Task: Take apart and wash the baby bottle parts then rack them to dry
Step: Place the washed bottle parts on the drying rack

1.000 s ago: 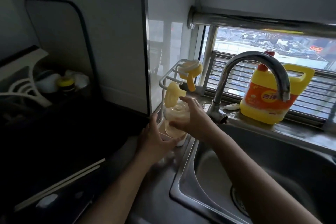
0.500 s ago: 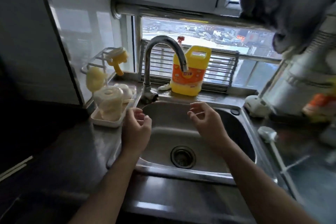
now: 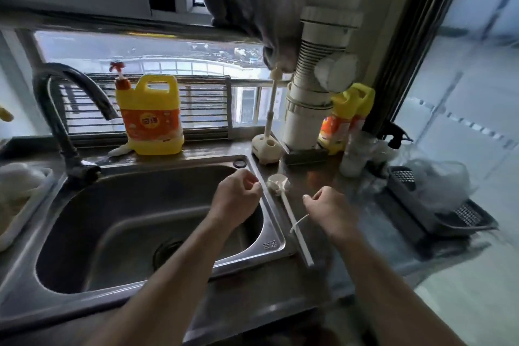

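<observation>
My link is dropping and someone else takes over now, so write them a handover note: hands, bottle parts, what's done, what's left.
Left hand: loosely curled over the right rim of the sink, grip empty.
Right hand: curled above the counter beside the long white brush; a thin white cord runs under it, held or not unclear.
Bottle parts: pale shapes in the tray at far left, too blurred to name.
Done: no parts in the sink.
Left: probably confirm everything is racked, then put the brush away.

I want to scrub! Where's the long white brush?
In the head view, the brush lies on the counter right of the sink, between the left hand and right hand.
</observation>
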